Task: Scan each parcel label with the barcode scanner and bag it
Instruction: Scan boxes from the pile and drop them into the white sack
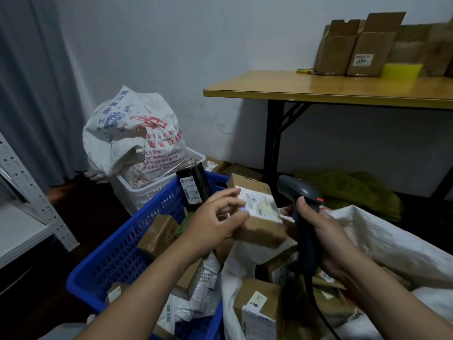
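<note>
blue crate (127,244) of parcels (157,231), white sack (392,244) holding boxes (257,305)

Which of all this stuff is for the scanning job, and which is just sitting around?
For the job: barcode scanner in the right hand; parcel held by the left hand; blue basket of parcels; white bag.

Lying about: table; cardboard boxes on it; printed sack; green cloth.

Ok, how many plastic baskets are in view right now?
2. The blue basket, low and centre-left, holds parcels. The white basket stands just behind it, with a printed sack in it. More may be hidden behind the clutter.
</note>
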